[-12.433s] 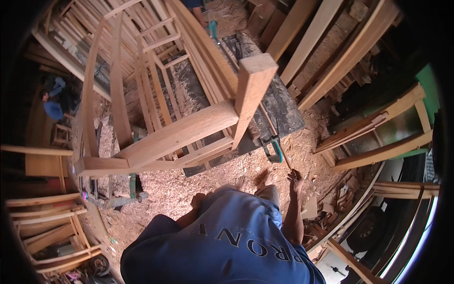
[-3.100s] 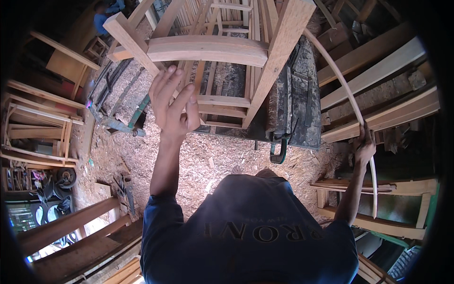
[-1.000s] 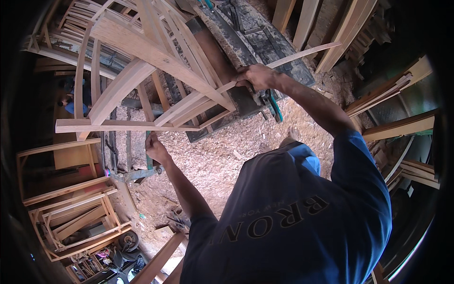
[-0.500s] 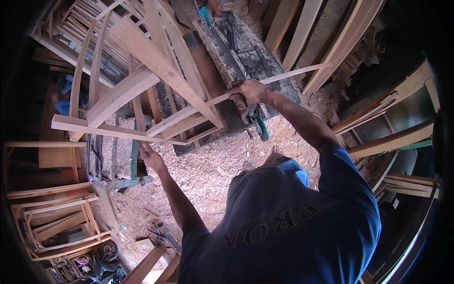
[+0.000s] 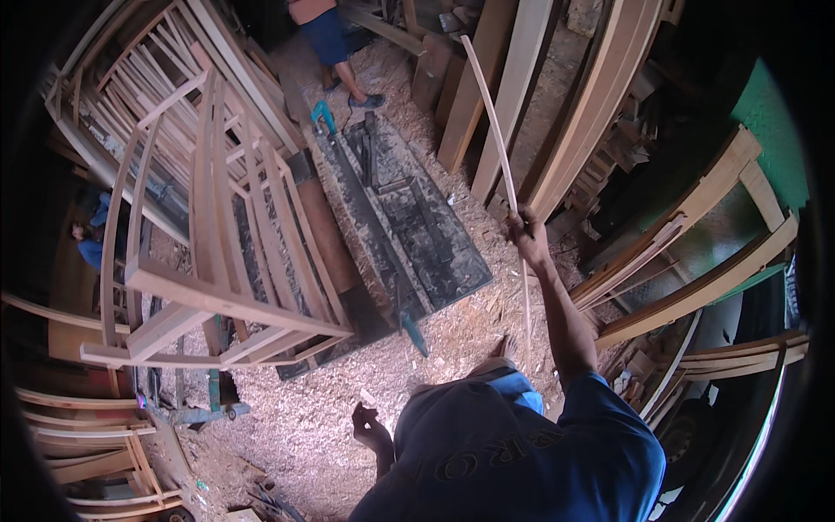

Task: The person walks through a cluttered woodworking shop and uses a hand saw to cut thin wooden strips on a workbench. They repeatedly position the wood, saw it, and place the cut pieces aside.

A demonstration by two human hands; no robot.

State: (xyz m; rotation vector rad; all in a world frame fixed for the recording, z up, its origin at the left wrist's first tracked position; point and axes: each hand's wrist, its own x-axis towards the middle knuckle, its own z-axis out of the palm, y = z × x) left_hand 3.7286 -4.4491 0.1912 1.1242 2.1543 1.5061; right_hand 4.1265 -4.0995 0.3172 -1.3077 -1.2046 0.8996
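Thin curved strip (image 5: 496,122): a long, pale, slightly bowed wooden lath, standing nearly upright on the right of the scene, its top reaching to the far planks and its lower end running down past the forearm toward the shavings.
Right hand (image 5: 524,237): I read it as closed round the strip partway up its length, arm stretched out to the right.
Left hand (image 5: 372,428): near the body, low and left of centre, fingers loosely curled and holding nothing that I can make out; it touches no wood.
Change noted: half a second back the strip lay across the wooden frame with the right hand pressing it there and the left hand up at the frame's lower rail. Now the strip is clear of the frame and raised on end, and the left hand has dropped away.
Meaning, in my judgement: the strip was being tried against the frame and has been lifted off; it is not fixed.
Wooden frame (image 5: 226,304): slatted, curved, resting on the left, well apart from the strip.
Dark workbench (image 5: 409,226): between frame and strip, with a teal clamp (image 5: 323,116) at its far end.
Floor (image 5: 313,426): covered in shavings.
Other person (image 5: 330,35): standing at the far end.
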